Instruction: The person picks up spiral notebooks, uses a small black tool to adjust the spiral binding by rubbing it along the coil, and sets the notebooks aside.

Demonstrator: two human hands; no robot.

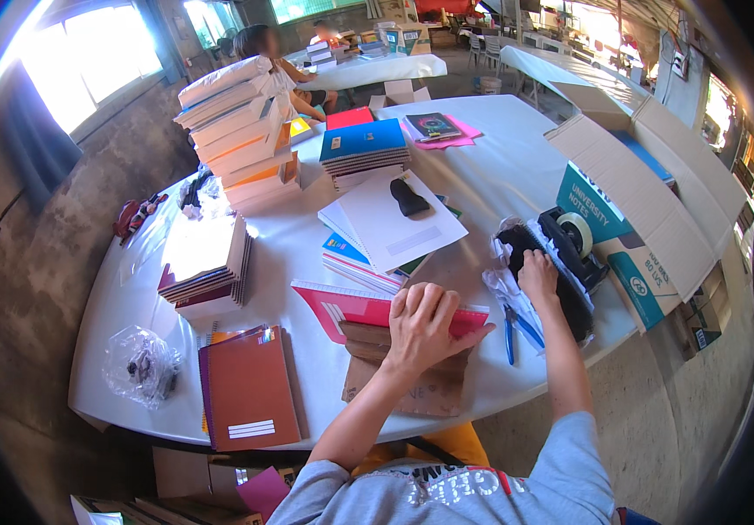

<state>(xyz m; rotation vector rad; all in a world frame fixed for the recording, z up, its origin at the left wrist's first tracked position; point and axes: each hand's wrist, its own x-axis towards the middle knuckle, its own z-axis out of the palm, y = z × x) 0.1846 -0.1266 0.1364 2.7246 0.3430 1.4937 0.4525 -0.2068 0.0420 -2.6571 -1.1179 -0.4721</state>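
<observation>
My left hand (pixel 427 325) is closed over the upper edge of a pink-red spiral notebook (pixel 331 308), holding it tilted up on the table. A brown cardboard piece (pixel 408 385) with writing lies against and below it. My right hand (pixel 538 276) reaches to a long black bunch or tray (pixel 576 308), partly wrapped in white plastic. Its fingers are bent down into the black stuff, and what they pinch is hidden. Blue-handled pliers (pixel 524 331) lie beside my right forearm. A black tape dispenser (pixel 574 236) with a pale roll stands just beyond that hand.
Notebook stacks stand behind: blue (pixel 364 140), white-topped (pixel 394 219) with a black object (pixel 409 198), and a tall leaning pile (pixel 241 131). Left are another stack (pixel 206 258), a plastic bag (pixel 141 366) and brown notebooks (pixel 250 389). An open carton (pixel 639 210) stands right. People sit beyond.
</observation>
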